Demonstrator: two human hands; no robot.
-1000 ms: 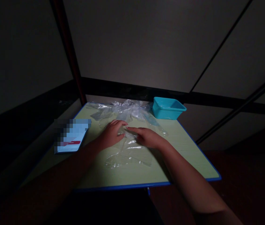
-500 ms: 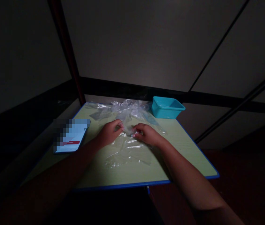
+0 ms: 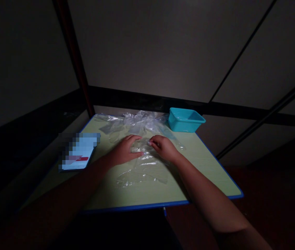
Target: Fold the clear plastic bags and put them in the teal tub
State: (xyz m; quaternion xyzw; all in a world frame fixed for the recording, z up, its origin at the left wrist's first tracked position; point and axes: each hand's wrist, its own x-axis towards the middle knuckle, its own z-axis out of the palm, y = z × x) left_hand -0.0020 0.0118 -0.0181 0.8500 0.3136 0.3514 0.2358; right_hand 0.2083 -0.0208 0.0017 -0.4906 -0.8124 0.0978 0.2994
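Note:
A clear plastic bag (image 3: pixel 144 166) lies spread on the pale yellow-green table in front of me. My right hand (image 3: pixel 163 147) pinches the upper part of this bag between thumb and fingers. Beside it, my left hand (image 3: pixel 125 151) is open, thumb and fingers apart in a C shape around the bag's left side, with no clear grip on it. Behind both hands sits a crumpled heap of clear plastic bags (image 3: pixel 139 119) along the table's far edge.
A turquoise plastic basket (image 3: pixel 185 123) stands at the far right corner of the table (image 3: pixel 204 173), which has a blue rim. On the left lies a phone or tablet (image 3: pixel 81 152) with a lit, partly blurred screen. Dark wall panels rise behind the table.
My left hand has let go of the plastic, its thumb and fingers spreading apart. My right hand has shifted slightly and still pinches the bag.

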